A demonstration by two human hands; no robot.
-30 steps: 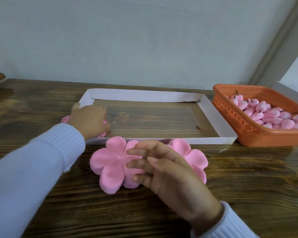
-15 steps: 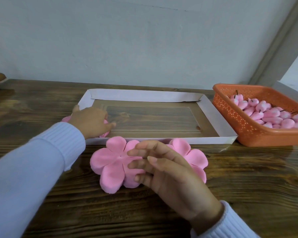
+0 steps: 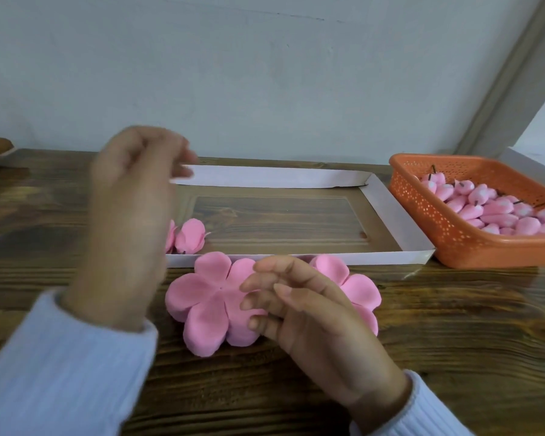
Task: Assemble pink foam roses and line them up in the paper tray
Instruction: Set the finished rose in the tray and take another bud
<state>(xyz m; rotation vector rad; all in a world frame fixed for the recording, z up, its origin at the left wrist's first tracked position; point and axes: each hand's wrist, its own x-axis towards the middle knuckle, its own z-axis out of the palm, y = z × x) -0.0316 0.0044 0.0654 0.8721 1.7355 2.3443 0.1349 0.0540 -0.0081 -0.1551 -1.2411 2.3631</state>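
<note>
Foam rose [image 3: 190,236] lies in near-left corner of paper tray [image 3: 390,212], partly hidden by your left hand [image 3: 132,190]. That hand hangs above desk [image 3: 453,341], blurred, fingers loosely curled, empty. Your right hand [image 3: 299,309] relaxed, fingertips [image 3: 252,286] resting on flat petal stack [image 3: 202,297] before tray.

Dark wood-grain table [image 3: 453,341]. White paper tray [image 3: 397,212] at centre, far side; orange perforated basket [image 3: 453,237] just right of it, near corners almost touching. Near the tray's front rim lie two stacks of pink foam petal pieces, left stack [image 3: 202,297] and right stack [image 3: 359,287], side by side.
</note>
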